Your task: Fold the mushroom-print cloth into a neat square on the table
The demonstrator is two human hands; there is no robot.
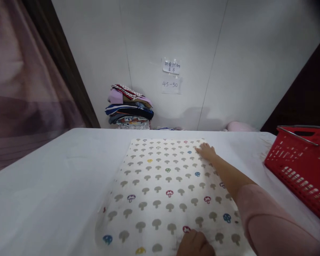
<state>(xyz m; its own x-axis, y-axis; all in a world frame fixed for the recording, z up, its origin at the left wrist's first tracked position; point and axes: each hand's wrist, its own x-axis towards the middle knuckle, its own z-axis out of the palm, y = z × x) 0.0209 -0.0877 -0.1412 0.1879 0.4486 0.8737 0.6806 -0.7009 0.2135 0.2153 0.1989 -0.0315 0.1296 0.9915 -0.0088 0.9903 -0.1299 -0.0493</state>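
A cream cloth [162, 183] with a print of grey and coloured mushrooms lies spread over the white table, roughly rectangular and mostly smooth. My right hand [206, 152] reaches to its far right corner and rests there, fingers stretched out flat on the fabric. At the bottom of the view my left hand [195, 244] is closed on the near part of the cloth, knuckles up. Its fingertips and the cloth's near edge are hidden or cut off.
A red plastic basket [304, 167] with a metal handle stands at the right of the white table [56, 192]. Folded clothes [129, 106] are stacked behind the table's far edge. Paper notes [171, 84] hang on the wall. A curtain [24, 78] hangs at left.
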